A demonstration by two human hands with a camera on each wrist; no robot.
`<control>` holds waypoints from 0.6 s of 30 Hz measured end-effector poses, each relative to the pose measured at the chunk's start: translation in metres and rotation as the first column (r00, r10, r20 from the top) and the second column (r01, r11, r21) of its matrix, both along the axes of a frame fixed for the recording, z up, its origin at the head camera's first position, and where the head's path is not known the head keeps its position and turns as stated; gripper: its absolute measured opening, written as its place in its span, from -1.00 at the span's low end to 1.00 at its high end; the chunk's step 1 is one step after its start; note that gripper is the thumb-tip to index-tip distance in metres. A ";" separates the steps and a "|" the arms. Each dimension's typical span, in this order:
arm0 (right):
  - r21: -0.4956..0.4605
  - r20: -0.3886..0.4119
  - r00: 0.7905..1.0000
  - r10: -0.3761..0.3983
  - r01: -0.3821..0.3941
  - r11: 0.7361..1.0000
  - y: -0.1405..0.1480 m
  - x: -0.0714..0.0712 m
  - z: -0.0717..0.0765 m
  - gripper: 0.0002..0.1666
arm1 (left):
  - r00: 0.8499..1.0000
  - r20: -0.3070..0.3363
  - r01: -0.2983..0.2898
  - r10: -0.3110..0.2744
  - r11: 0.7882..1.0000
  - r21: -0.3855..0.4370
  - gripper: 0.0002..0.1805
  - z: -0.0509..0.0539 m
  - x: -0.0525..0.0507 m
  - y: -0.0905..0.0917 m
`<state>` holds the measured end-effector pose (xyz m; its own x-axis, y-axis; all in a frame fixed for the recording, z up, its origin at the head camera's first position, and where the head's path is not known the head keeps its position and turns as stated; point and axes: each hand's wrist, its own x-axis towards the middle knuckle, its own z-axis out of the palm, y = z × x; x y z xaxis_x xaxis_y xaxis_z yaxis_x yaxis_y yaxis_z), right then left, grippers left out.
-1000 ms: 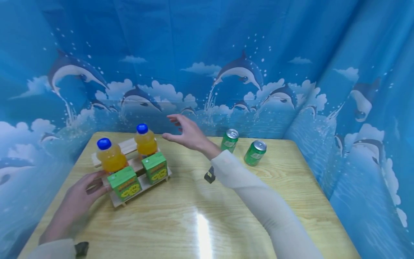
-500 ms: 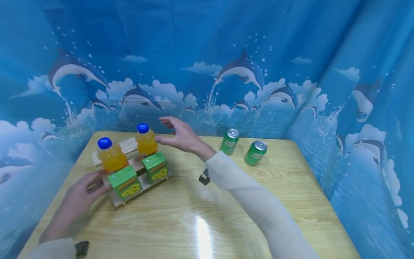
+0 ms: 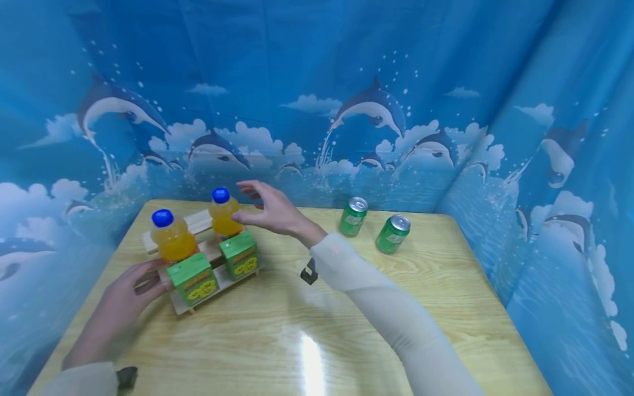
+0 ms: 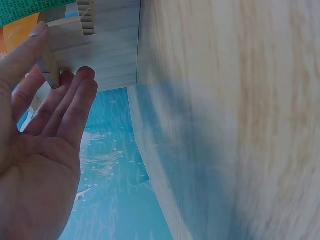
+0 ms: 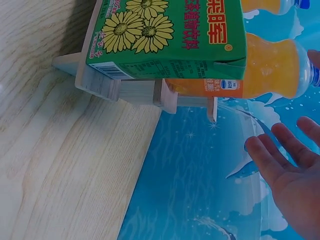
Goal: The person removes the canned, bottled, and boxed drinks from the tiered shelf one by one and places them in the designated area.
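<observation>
A stepped wooden rack [image 3: 198,221] stands at the left of the table. On its front step are two green drink cartons, the left carton [image 3: 193,279] and the right carton [image 3: 240,256], printed with yellow flowers. Behind them stand two orange-drink bottles with blue caps, the left bottle [image 3: 173,243] and the right bottle [image 3: 223,214]. My left hand [image 3: 124,294] holds the rack's left end, thumb and fingers on either side of the wood [image 4: 65,42]. Beside the right bottle, my right hand [image 3: 272,209] has its fingers spread and holds nothing; whether its thumb touches the bottle is unclear.
Two green cans, a farther can [image 3: 353,217] and a nearer can [image 3: 393,235], stand upright toward the table's back right. A blue curtain [image 3: 317,110] with dolphins rises behind the wood-grain table [image 3: 267,341] and along its sides.
My right hand has moved left, from a gap away to right beside the right bottle. The left hand has stayed on the rack's left end.
</observation>
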<state>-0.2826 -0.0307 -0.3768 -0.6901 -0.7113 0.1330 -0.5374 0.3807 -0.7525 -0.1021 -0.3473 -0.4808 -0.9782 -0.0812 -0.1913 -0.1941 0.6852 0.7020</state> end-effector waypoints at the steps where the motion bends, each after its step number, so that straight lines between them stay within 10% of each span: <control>1: -0.002 0.002 1.000 0.003 -0.003 1.000 -0.001 0.000 0.000 -0.08 | 1.000 0.001 0.000 0.000 1.000 0.000 -0.08 0.000 0.000 0.000; 18: -0.043 0.042 0.998 0.043 -0.041 0.998 -0.009 0.002 -0.002 -0.07 | 1.000 -0.003 0.004 -0.004 1.000 0.006 -0.05 0.002 0.000 0.000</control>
<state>-0.2807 -0.0399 -0.3785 -0.6654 -0.7344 0.1337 -0.5188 0.3262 -0.7902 -0.1026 -0.3473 -0.4790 -0.9792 -0.0758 -0.1884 -0.1888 0.6817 0.7069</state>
